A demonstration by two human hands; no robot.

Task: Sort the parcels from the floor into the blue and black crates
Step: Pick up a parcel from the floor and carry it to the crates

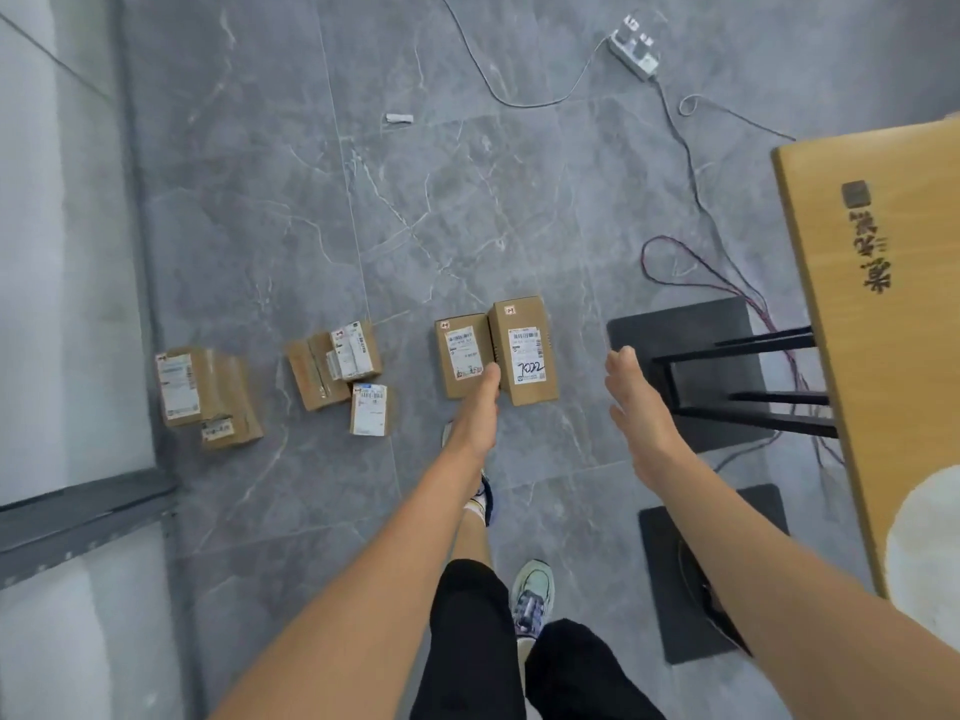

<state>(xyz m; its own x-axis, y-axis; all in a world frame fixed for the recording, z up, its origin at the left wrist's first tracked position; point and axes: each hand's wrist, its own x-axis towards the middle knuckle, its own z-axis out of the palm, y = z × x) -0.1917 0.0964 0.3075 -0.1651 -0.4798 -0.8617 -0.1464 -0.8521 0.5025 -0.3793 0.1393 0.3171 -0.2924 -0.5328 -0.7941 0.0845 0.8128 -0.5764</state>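
- Head view, looking straight down: grey marbled floor (467, 200) fills most of the frame.
- Wooden table (893, 356) occupies the right edge. Black stool (691, 324) stands partly under it, on the floor.
- Both bare forearms extend forward and down from the bottom of the frame, roughly parallel and apart.
- Parcels lie on the floor in three groups across the middle of the frame.
- Left group (197, 387): one large labelled box with a smaller one against its near corner.
- Centre group (332, 371): three small boxes touching each other.
- Right group: short parcel (462, 356) and tall parcel (525, 350) stand side by side, touching, labels up. The tall parcel carries handwritten marks.
- Left hand (475, 413): back of hand up, fingers straight and together, holding nothing. Fingertips overlap the seam between the short parcel and the tall parcel; contact cannot be determined.
- Right hand (631, 397): fingers extended and loosely spread, holding nothing, over the floor between the tall parcel and the stool.
- Shoe (532, 589) is planted on the floor below the hands.
- Power strip (636, 44) with a grey cable lies at the top right.
- White scrap (398, 119) lies alone on the floor.
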